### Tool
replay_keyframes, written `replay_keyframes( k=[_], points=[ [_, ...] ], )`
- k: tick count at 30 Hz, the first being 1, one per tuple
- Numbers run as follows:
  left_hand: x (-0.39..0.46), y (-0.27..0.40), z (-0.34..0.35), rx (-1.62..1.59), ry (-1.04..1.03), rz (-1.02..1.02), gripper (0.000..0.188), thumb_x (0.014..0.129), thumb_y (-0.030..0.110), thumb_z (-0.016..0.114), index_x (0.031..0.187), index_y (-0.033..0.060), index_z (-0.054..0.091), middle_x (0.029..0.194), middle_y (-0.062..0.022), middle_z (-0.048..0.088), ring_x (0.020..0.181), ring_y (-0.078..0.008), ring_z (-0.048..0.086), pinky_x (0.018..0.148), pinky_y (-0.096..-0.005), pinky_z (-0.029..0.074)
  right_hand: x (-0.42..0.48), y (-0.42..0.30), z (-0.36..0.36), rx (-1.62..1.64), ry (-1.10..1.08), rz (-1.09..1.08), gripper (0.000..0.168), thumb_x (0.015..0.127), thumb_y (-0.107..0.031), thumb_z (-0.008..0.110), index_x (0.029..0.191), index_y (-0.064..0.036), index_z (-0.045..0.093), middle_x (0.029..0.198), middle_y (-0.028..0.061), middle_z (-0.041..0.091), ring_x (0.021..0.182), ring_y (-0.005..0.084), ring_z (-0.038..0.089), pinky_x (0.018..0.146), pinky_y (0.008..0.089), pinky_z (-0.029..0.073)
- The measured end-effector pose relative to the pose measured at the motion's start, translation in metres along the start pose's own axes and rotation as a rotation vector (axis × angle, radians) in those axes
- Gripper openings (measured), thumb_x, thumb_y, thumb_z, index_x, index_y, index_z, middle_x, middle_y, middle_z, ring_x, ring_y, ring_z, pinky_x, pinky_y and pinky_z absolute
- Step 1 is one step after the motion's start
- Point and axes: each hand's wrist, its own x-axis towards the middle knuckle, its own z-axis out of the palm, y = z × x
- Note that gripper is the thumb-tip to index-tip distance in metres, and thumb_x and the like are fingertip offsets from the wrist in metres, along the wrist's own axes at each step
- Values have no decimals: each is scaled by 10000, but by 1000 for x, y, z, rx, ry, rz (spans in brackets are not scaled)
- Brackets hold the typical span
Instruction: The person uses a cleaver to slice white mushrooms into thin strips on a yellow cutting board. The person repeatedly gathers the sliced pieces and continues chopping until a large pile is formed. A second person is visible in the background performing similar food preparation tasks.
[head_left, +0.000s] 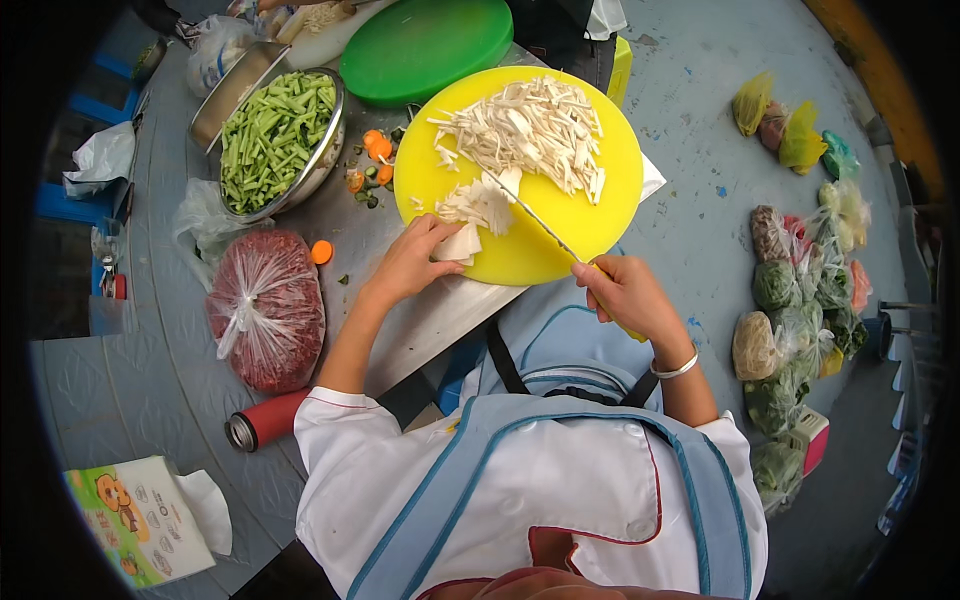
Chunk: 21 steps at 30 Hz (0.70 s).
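Observation:
A round yellow cutting board (480, 268) lies before me on a metal table (409, 319). Fingers of my left hand (409, 259) hold a white chunk of what looks like mushroom (459, 245) on the board's near left side. Thin slices (480, 204) fan out just beyond it. In my right hand (628, 294) is a knife (531, 214), gripped by its yellow handle. Its blade slants up and left over the board, with a pale slice (508, 180) beside it. Farther back on the board rests a large heap of white strips (532, 131).
A metal bowl of cut green stems (277, 142) stands left, with carrot pieces (379, 146) beside it. Nearer are a bag of red minced meat (266, 315) and a red flask (270, 420). A green board (427, 45) lies behind. Bagged vegetables (799, 300) line the floor at right.

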Motion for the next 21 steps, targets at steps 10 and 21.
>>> replay_keyframes(
  k=[10,21],
  points=[
    [33,25,8,8,441,-83,444,765,333,790,1025,-5,665,1019,-166,619,1006,-311,576,883,-392,462,-8,15,-16,271,12,61,399,997,-338,540,821,10,624,591,14,562,457,77,510,450,222,417],
    [141,7,18,-154,81,-310,365,657,314,862,693,58,604,705,-73,650,669,-189,620,649,-325,483,-18,24,-17,307,31,14,443,983,-394,549,792,0,613,590,23,564,453,83,518,452,224,421]
  ],
)
